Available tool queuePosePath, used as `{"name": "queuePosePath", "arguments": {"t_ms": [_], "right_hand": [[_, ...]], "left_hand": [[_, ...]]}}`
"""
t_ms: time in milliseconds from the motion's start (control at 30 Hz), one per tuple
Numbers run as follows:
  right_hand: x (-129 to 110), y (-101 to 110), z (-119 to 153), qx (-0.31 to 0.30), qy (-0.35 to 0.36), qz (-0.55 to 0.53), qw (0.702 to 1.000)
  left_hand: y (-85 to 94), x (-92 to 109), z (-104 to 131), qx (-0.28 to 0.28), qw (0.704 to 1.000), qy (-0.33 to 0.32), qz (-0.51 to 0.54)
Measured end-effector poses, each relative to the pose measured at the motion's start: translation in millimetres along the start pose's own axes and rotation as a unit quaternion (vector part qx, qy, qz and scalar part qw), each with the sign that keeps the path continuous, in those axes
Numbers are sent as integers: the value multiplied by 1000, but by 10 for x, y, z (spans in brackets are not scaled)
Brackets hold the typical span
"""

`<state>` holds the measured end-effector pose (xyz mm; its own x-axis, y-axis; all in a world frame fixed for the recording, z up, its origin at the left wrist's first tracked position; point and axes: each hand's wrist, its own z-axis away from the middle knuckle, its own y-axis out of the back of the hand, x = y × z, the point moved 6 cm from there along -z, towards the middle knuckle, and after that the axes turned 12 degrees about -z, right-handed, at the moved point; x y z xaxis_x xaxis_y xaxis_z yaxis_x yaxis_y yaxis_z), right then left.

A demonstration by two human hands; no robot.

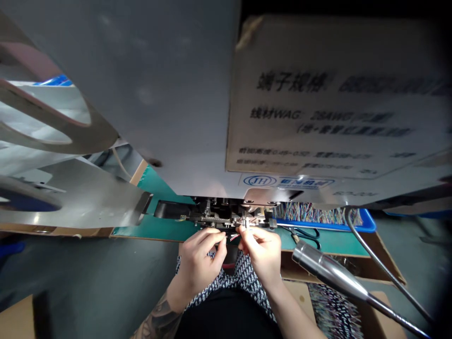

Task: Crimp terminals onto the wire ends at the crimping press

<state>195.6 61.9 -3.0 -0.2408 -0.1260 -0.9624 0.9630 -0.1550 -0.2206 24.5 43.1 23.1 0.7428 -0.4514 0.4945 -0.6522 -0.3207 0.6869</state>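
Note:
My left hand [204, 253] is closed in a pinch just in front of the crimping machine's tooling [215, 220]. What its fingertips hold, if anything, is too small to make out. My right hand [263, 252] pinches a few thin wires [233, 237], whose white and reddish ends stick out toward the left hand. Both hands are close together, with a small gap between their fingertips. Above them hangs the large grey machine body [176, 103], carrying a printed label [335, 99].
A blue tray [370, 221] full of multicoloured wires stands right of the tooling on the green bench top [169, 230]. Black-handled scissors [307, 233] lie before it. A metal gooseneck lamp [328, 270] reaches in at right. Below, a cardboard box [383, 320] holds more wires.

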Motion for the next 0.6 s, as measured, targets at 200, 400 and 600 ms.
{"name": "queuePosePath", "arguments": {"t_ms": [200,400,600], "right_hand": [[33,3,-59,-129,-81,-5,988],[-31,52,-58,-174,-71,14,982],[-31,84,-12,-39,-16,-23,999]], "left_hand": [[12,-12,-35,-80,996,12,49],[-112,-158,28,-211,959,144,123],[-33,-43,-50,-108,986,85,89]]}}
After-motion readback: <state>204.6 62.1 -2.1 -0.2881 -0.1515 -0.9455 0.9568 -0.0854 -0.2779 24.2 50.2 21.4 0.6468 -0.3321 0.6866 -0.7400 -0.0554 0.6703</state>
